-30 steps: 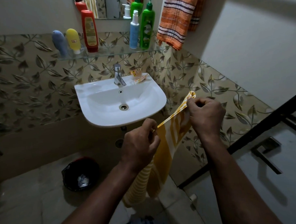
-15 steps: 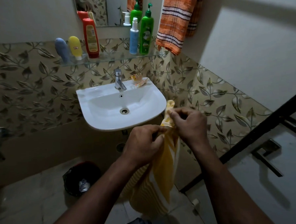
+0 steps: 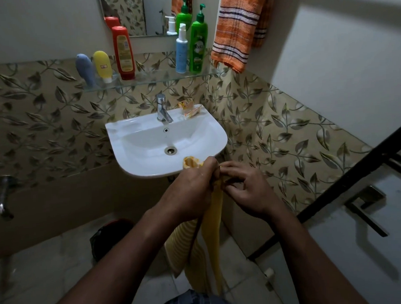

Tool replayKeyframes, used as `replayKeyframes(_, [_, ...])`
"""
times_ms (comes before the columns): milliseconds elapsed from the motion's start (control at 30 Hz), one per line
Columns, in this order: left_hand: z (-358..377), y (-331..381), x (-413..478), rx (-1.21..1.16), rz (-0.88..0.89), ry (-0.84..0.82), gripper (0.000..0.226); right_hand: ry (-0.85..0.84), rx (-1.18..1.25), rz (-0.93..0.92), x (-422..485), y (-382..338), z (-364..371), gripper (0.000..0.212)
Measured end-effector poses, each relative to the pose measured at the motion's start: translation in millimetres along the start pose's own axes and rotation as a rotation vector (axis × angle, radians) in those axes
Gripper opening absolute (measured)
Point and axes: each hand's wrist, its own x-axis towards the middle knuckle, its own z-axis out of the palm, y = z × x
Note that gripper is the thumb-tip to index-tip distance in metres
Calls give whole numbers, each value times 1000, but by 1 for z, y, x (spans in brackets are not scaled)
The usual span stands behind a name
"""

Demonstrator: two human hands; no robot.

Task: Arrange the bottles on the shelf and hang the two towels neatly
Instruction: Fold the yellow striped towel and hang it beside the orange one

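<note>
Left hand: fingers curled round the gathered top of the yellow towel, just in front of the near rim of the sink. Right hand: touching the left one, with curled fingertips pinching the same towel beside my left knuckles.

Towels, count 2.
- The yellow towel hangs in a narrow bunch from my hands toward the floor. A small fold sticks up above the left hand.
- The orange towel, striped, hangs on the wall at far right, beside the mirror. Its lower corner comes down to the right end of the glass shelf.

Bottles, count 5, all standing on the glass shelf above the sink.
- Left group, 3: grey-blue tube, yellow tube and red bottle, close together.
- Right group, 2: blue pump bottle and green pump bottle, just beside each other.
- A stretch of bare shelf lies between the groups.

Other items:
- Tap, count 1, at the far edge of the sink.
- Small orange-yellow packets to its right on the rim; I cannot tell the count.
- Dark bin, count 1, on the floor at near left below the sink.
- Door handle, count 1, at right.
</note>
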Motion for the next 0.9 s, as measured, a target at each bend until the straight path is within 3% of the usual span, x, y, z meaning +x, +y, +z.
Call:
replayKeyframes(100, [0, -3, -2, 12, 0, 21, 41, -50, 5, 40, 3, 1, -7, 24])
replayKeyframes(267, [4, -12, -8, -150, -73, 125, 36, 63, -54, 80, 3, 2, -7, 11])
replayKeyframes(367, [6, -23, -16, -319, -176, 158, 31, 185, -108, 104, 7, 2, -15, 14])
replayKeyframes(533, [9, -44, -32, -296, -215, 115, 13, 366, -207, 223, 14, 11, -33, 12])
replayKeyframes(667, [4, -43, -29, -327, -311, 83, 14, 490, -318, 309, 17, 20, -30, 7])
replayKeyframes(800, [-2, -36, -27, -612, -364, 62, 15, 533, -372, 296, 19, 16, -25, 7])
replayKeyframes(900, [-2, -31, -23, -619, -374, 173, 6, 479, -321, 256, 19, 15, -20, 22])
